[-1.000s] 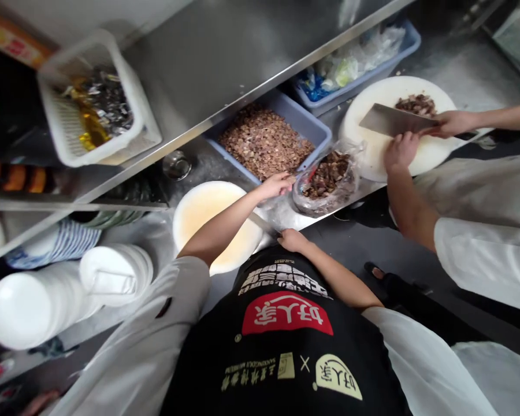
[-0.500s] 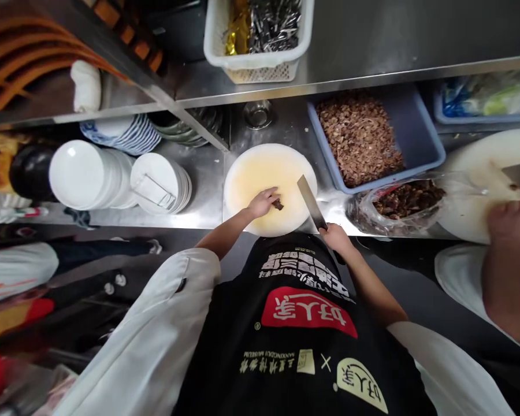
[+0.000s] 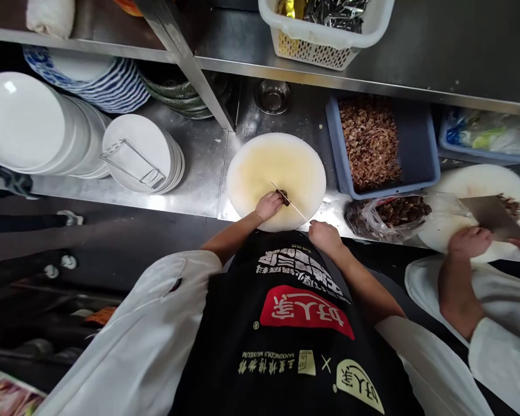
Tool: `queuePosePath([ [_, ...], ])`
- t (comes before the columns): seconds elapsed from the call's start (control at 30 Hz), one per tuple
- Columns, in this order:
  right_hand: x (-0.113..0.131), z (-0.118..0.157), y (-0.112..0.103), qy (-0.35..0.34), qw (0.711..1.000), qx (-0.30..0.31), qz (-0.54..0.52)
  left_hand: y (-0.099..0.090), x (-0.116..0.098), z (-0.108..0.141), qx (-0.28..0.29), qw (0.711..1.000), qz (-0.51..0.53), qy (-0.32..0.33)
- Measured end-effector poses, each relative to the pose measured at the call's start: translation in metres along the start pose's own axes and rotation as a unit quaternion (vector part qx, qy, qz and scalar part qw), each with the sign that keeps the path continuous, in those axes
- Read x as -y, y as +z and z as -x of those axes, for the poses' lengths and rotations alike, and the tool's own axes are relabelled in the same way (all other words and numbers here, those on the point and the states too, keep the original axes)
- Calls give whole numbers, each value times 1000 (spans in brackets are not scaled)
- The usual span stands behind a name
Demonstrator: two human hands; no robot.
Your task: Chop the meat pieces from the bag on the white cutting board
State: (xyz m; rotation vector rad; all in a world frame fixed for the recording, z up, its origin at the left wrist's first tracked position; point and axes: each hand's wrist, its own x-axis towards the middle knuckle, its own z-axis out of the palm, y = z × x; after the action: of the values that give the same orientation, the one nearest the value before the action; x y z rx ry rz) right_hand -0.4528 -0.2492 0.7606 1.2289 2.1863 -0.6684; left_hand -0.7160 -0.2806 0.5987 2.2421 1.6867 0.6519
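A small dark brown piece of food point(image 3: 284, 197) lies on the round, yellowish cutting board point(image 3: 260, 156). My left hand point(image 3: 269, 206), fingers curled, presses on the left side of that piece. In my right hand point(image 3: 325, 235) is the handle of a cleaver point(image 3: 295, 208), its blade seen edge-on as a thin line. The blade runs diagonally over the piece, close to my left fingertips. Whether the edge has gone into the food is too small to tell.
A blue bin point(image 3: 435, 156) of chopped brown bits and a plastic bag point(image 3: 387, 219) of dark pieces sit to the right. A co-worker's hands hold a cleaver point(image 3: 487, 215) at another board point(image 3: 455, 179). Plates point(image 3: 134, 147) stand left; a metal bowl point(image 3: 273, 97) sits behind.
The cleaver in my right hand has moved left from beside the board's right edge onto the food piece and turned edge-on. The view has shifted. The co-worker's cleaver now shows over their board.
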Motion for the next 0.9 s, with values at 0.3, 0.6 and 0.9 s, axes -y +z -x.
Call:
queuePosePath([
  [0.3, -3, -11, -1, 15, 999, 28, 23, 7, 3, 0, 7, 1000, 15, 10],
  [0.6, 36, -97, -12, 11, 999, 15, -49, 11, 7, 2, -30, 999, 6, 22],
  [0.9, -47, -13, 21, 16, 998, 60, -1, 13, 7, 5, -48, 999, 8, 3],
])
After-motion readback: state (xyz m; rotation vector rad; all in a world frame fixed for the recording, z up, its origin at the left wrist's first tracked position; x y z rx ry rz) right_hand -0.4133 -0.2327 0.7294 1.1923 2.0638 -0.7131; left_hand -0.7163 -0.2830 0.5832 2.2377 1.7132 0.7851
